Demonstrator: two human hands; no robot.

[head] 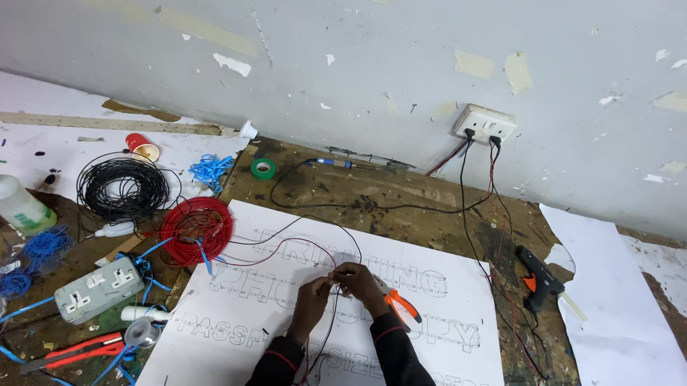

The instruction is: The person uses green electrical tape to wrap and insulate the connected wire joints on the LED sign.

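My left hand (313, 295) and my right hand (360, 283) meet over a white signboard (445, 352) with outlined letters, pinching thin red and black wires (335, 281) between their fingertips. The wires run from the hands up across the board toward a red wire coil (197, 229) at the left. Orange-handled pliers (398, 303) lie on the board just right of my right hand, partly hidden by it. Both sleeves are dark with red trim.
A black wire coil (123, 189), grey power strip (100, 288), red-handled cutters (82, 350), spray bottle (7, 195) and blue wire sit left. Green tape roll (263, 169) and soldering iron (360, 163) lie at the back. Glue gun (538, 279) rests right, below a wall socket (484, 123).
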